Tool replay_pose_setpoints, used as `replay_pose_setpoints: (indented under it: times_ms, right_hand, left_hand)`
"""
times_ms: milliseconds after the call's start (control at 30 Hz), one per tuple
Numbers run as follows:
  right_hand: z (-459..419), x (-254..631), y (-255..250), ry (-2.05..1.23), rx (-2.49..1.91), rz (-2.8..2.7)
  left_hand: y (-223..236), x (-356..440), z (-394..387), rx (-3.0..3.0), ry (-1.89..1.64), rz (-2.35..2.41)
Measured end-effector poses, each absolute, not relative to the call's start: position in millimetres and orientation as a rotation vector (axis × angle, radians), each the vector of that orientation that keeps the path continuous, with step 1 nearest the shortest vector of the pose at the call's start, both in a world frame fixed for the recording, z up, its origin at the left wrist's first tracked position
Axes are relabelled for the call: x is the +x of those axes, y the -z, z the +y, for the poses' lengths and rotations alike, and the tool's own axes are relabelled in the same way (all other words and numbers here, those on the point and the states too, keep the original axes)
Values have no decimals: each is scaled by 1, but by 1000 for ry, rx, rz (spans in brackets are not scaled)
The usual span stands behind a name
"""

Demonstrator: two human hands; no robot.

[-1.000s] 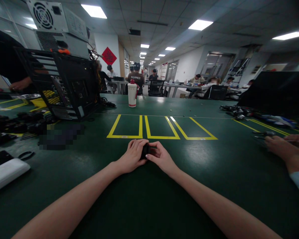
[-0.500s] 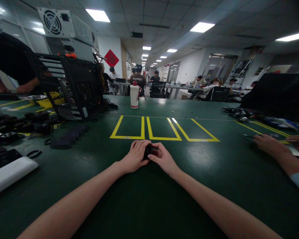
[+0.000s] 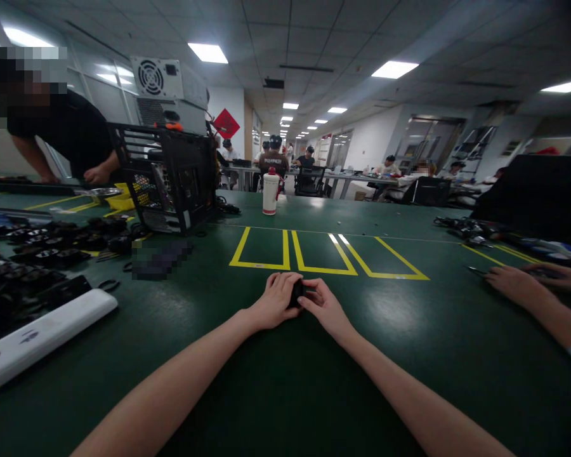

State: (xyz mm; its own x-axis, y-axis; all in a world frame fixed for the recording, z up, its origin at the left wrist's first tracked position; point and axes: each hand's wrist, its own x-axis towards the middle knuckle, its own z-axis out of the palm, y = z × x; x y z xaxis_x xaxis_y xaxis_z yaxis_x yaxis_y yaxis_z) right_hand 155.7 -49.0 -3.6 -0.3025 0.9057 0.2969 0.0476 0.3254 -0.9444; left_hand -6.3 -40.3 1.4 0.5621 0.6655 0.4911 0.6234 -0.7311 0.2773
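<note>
Between my two hands is a small black rounded object (image 3: 297, 293), mostly covered by fingers; its kind does not show. My left hand (image 3: 278, 299) wraps round its left side, with the fingers over the top. From the right, my right hand (image 3: 324, 306) grips its edge between thumb and fingers. Both hands are low over the green table (image 3: 247, 393), just on my side of the yellow tape outlines (image 3: 324, 273).
A black computer case (image 3: 171, 184) carries power supplies (image 3: 157, 79) at the left. Black parts (image 3: 38, 254) and a white bar (image 3: 52, 336) lie nearer. A white bottle (image 3: 269, 193) stands ahead. A co-worker's hands (image 3: 518, 282) are at the right; another person (image 3: 71, 136) leans in at the left.
The view has swung left and tilted up slightly, so the scene sits further right and lower. Both my hands keep hold of the black object, which appears slightly turned.
</note>
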Motion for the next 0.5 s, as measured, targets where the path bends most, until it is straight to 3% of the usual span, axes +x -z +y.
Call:
replay_pose_setpoints:
  times_ms: [500]
  right_hand:
    - [-45, 159, 6, -1148, -849, -1550]
  left_hand:
    - [-4, -6, -42, 2657, -870, 1087]
